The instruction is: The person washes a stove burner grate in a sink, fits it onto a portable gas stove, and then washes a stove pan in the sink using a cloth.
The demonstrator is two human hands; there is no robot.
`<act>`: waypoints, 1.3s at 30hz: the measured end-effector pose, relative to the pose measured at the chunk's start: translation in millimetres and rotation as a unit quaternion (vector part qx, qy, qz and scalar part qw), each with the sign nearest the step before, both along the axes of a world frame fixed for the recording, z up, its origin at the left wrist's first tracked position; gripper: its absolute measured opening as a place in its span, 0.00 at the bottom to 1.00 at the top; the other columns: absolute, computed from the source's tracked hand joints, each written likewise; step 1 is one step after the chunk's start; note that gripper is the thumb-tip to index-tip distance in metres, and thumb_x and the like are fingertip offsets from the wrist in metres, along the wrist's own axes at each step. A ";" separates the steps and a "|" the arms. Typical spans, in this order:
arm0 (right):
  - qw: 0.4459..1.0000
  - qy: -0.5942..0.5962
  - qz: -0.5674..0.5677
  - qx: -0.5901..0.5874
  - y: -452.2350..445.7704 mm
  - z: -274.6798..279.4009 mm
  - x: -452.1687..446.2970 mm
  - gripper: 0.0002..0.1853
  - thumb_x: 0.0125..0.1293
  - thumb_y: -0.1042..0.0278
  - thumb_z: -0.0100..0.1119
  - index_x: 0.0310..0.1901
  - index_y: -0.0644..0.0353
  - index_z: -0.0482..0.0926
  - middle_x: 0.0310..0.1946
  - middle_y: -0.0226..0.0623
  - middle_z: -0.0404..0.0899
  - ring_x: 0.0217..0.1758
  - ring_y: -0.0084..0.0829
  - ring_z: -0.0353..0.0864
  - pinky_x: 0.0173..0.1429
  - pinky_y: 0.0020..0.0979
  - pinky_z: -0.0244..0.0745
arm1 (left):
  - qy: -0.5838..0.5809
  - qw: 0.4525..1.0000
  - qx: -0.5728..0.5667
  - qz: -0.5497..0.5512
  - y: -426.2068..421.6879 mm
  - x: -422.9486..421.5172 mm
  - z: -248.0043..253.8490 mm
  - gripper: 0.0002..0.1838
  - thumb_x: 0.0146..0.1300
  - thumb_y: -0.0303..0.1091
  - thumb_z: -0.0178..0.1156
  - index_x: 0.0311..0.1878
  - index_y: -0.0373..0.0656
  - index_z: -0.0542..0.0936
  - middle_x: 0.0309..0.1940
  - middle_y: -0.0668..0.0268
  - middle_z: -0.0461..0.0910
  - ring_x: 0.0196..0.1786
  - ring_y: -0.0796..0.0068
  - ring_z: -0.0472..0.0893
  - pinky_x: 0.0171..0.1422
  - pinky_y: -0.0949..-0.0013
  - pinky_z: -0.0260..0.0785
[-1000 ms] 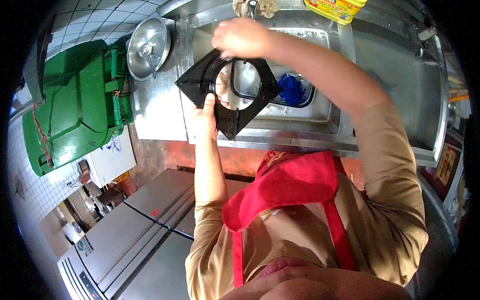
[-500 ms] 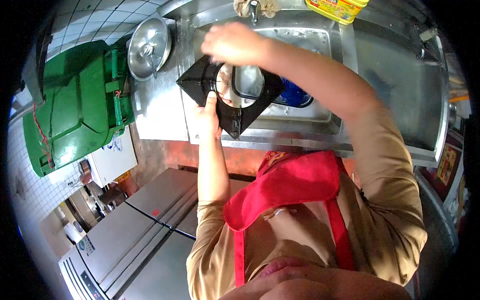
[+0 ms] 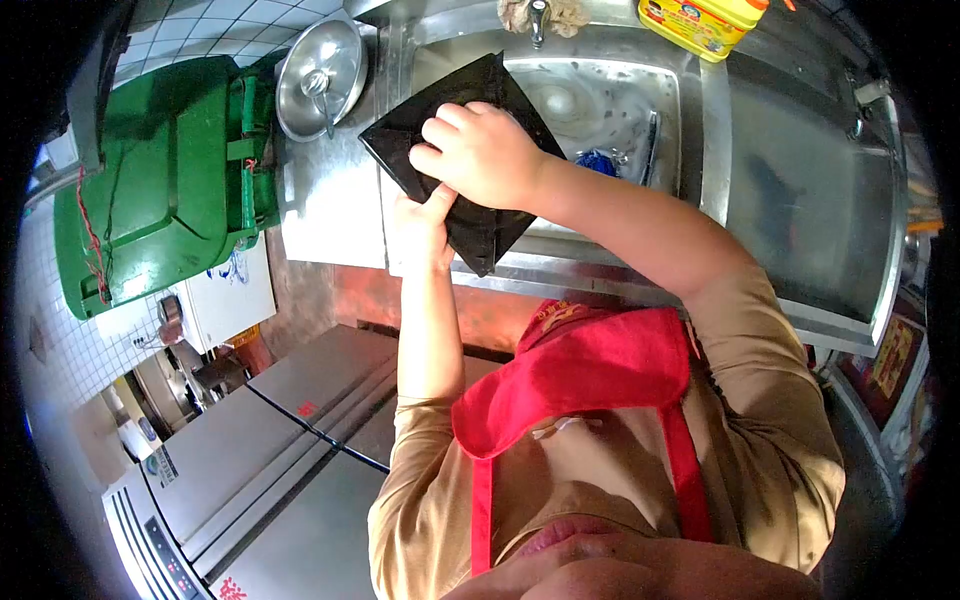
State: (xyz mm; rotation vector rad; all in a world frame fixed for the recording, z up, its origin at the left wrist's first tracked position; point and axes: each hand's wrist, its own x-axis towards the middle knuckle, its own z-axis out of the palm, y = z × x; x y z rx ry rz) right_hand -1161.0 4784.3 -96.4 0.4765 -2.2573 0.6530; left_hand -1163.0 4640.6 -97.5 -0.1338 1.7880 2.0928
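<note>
A black square panel (image 3: 490,235) is held tilted over the near left side of the sink, with ridges running toward its corners. My left hand (image 3: 425,228) grips its lower left edge, thumb on the upper face. Across the panel's middle lies my right hand (image 3: 480,155), fingers curled and pressed against the surface. It covers the place of the round opening, and anything inside those fingers is hidden. Behind the panel, a blue scrubber (image 3: 597,162) rests in the wet steel sink (image 3: 690,150).
A metal bowl (image 3: 320,80) with a utensil in it stands on the left counter, beside a green bin (image 3: 150,190). The faucet (image 3: 538,25) has a cloth around it. A yellow container (image 3: 705,25) stands at the back, and a second basin (image 3: 800,200) is to the right.
My right hand has come down from above the panel's top corner onto its middle, covering the round opening. My left hand keeps hold of the edge. The whole view has shifted slightly.
</note>
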 end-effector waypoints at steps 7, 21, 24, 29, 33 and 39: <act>0.987 -0.142 0.064 0.050 -1.7 4.2 14.6 0.13 0.56 0.66 0.51 0.41 0.58 0.80 0.31 0.37 0.72 0.41 0.38 0.73 0.45 0.33 0.72 | 0.037 0.999 -0.004 0.024 -9.1 4.9 -6.1 0.18 0.54 0.22 0.61 0.49 0.33 0.71 0.41 0.60 0.77 0.41 0.69 0.79 0.45 0.67 0.73; 0.981 -0.160 0.090 0.065 -8.7 0.8 13.6 0.16 0.55 0.68 0.50 0.44 0.61 0.78 0.33 0.36 0.73 0.43 0.35 0.72 0.46 0.33 0.70 | 0.081 0.991 -0.102 0.019 -12.0 12.9 -7.2 0.20 0.52 0.23 0.64 0.49 0.33 0.72 0.43 0.61 0.77 0.43 0.73 0.77 0.48 0.70 0.70; 0.985 -0.110 0.098 0.090 -7.1 0.5 17.0 0.14 0.55 0.67 0.50 0.40 0.62 0.78 0.31 0.35 0.72 0.40 0.32 0.72 0.46 0.32 0.69 | 0.080 0.991 -0.104 0.006 -13.0 12.2 -8.5 0.20 0.52 0.24 0.65 0.49 0.34 0.73 0.44 0.62 0.77 0.46 0.74 0.76 0.51 0.71 0.69; 0.984 -0.057 0.045 0.164 -12.9 -5.1 11.7 0.13 0.54 0.66 0.50 0.37 0.64 0.78 0.30 0.33 0.71 0.40 0.31 0.71 0.48 0.31 0.68 | 0.120 0.980 -0.158 0.014 -11.9 12.2 -13.6 0.22 0.51 0.26 0.66 0.50 0.34 0.73 0.44 0.62 0.77 0.47 0.74 0.76 0.53 0.71 0.68; 0.985 -0.087 0.035 0.148 -16.3 -5.8 10.0 0.14 0.54 0.66 0.50 0.39 0.63 0.78 0.31 0.33 0.71 0.41 0.31 0.71 0.50 0.31 0.68 | 0.118 0.984 -0.134 0.019 -10.0 11.3 -16.1 0.21 0.51 0.25 0.65 0.50 0.33 0.73 0.44 0.61 0.77 0.46 0.74 0.76 0.53 0.71 0.68; 0.973 -0.179 0.127 0.064 -6.6 -2.5 13.4 0.16 0.54 0.67 0.50 0.44 0.61 0.78 0.33 0.34 0.71 0.44 0.32 0.70 0.50 0.32 0.69 | 0.102 0.987 -0.127 0.008 -15.7 8.3 -19.5 0.19 0.51 0.21 0.62 0.49 0.33 0.74 0.44 0.62 0.77 0.45 0.74 0.76 0.51 0.71 0.69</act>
